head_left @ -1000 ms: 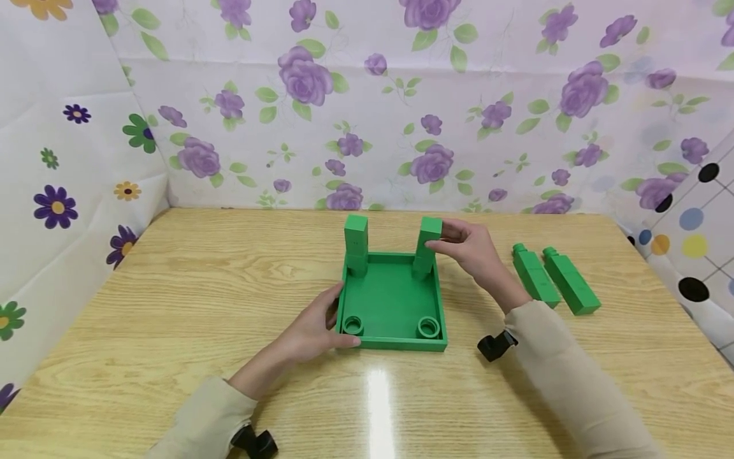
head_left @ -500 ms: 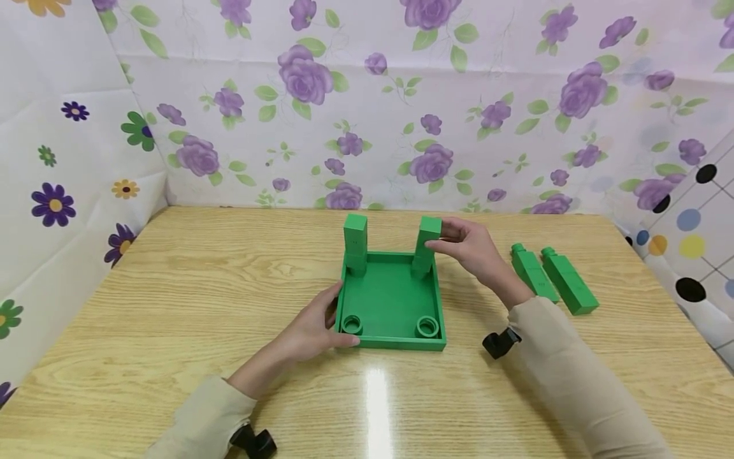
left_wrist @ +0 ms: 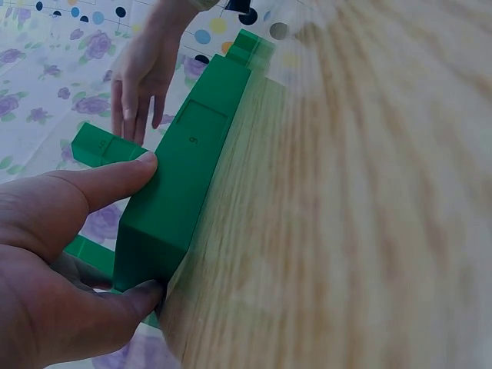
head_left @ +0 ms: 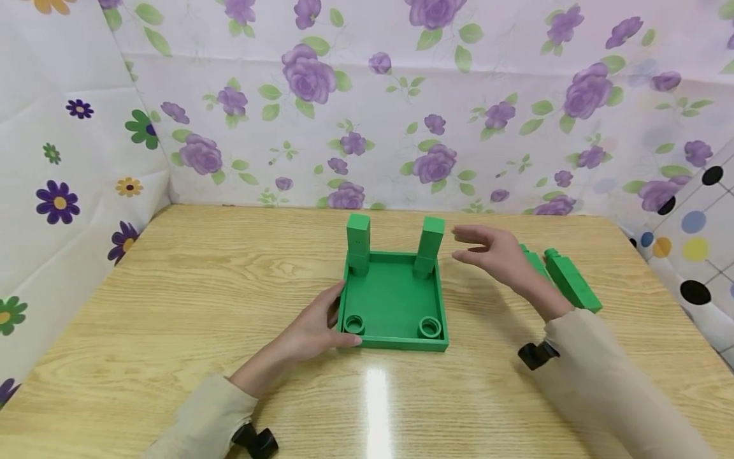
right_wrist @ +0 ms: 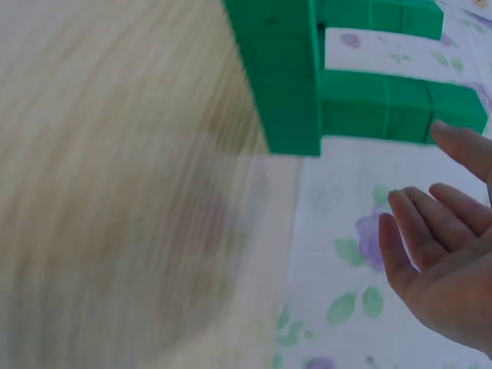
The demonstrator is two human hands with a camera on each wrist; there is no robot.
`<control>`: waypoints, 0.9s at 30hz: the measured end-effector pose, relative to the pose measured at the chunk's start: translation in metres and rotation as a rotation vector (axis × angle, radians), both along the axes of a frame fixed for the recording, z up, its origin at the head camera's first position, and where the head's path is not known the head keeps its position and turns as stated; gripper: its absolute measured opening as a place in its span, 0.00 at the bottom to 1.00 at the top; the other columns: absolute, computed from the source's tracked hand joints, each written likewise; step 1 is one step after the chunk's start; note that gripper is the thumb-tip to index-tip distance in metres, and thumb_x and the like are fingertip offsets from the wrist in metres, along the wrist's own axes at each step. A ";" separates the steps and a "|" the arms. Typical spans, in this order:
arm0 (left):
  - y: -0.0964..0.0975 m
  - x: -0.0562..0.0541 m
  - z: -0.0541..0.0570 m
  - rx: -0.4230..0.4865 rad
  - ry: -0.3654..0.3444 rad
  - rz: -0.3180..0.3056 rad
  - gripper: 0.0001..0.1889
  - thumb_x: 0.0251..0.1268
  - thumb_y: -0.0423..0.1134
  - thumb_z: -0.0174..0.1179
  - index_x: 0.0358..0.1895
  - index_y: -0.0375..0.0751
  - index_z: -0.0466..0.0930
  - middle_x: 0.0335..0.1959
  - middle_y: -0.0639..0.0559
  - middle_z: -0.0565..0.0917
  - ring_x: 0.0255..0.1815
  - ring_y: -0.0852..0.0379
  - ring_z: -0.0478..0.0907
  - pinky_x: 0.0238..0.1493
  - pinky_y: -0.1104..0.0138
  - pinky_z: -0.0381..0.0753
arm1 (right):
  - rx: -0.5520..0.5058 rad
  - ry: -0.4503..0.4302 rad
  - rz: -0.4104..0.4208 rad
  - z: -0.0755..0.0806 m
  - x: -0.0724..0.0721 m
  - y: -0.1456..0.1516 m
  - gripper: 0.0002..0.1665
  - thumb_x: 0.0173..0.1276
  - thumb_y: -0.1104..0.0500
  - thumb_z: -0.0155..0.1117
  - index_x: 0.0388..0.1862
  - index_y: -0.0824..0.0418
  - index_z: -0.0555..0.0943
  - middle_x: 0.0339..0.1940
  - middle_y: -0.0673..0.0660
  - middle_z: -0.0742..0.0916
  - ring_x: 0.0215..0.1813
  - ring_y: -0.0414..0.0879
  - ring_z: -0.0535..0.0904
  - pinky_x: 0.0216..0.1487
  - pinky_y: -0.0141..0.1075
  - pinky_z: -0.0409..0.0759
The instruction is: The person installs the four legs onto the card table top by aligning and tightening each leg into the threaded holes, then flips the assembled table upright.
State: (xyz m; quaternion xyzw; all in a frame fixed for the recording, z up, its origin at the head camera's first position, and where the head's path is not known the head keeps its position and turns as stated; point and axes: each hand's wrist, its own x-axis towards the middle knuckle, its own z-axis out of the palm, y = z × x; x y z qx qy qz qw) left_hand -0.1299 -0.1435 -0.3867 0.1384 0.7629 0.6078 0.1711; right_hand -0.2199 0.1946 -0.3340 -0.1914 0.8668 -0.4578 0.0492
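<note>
A green square tray-like base (head_left: 395, 296) with low walls lies on the wooden table in the head view. Two green square posts stand upright in its far corners, a left post (head_left: 358, 234) and a right post (head_left: 431, 239). Round threaded sockets fill the near corners, one left (head_left: 354, 325) and one right (head_left: 430, 327). My left hand (head_left: 306, 328) grips the near left corner, thumb along the front wall. Between my right hand (head_left: 496, 255) and the right post there is a small gap; its fingers are spread around nothing. The right wrist view shows that palm (right_wrist: 453, 277) too.
Two more green posts with threaded ends lie at the right, one partly hidden behind my right hand and the outer post (head_left: 573, 280) beside it. A flowered cloth (head_left: 390, 140) hangs along the table's far edge. The wooden table (head_left: 229, 268) extends on both sides.
My right hand has let go of the right post and drawn back to the right, now overlapping a loose post. The left hand keeps its hold on the base.
</note>
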 end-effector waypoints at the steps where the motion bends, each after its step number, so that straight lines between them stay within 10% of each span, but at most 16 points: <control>1: 0.000 0.000 0.000 0.000 0.002 -0.004 0.54 0.54 0.24 0.69 0.77 0.34 0.39 0.76 0.39 0.49 0.75 0.46 0.50 0.69 0.55 0.58 | 0.011 0.013 -0.020 -0.001 0.002 0.005 0.33 0.69 0.55 0.65 0.69 0.64 0.70 0.65 0.64 0.76 0.63 0.61 0.73 0.58 0.45 0.76; 16: 0.000 -0.001 0.001 -0.007 -0.014 -0.006 0.53 0.54 0.25 0.69 0.77 0.36 0.39 0.76 0.40 0.49 0.75 0.46 0.50 0.69 0.55 0.58 | 0.301 0.135 -0.231 -0.016 0.039 0.075 0.36 0.67 0.53 0.67 0.68 0.71 0.69 0.64 0.75 0.72 0.56 0.73 0.73 0.50 0.59 0.77; 27: 0.000 -0.001 0.001 0.007 0.000 -0.017 0.53 0.54 0.24 0.69 0.77 0.35 0.40 0.76 0.40 0.51 0.75 0.46 0.51 0.69 0.55 0.58 | 0.406 0.067 -0.290 -0.025 0.052 0.095 0.39 0.65 0.54 0.69 0.65 0.78 0.67 0.58 0.82 0.72 0.54 0.75 0.73 0.44 0.61 0.77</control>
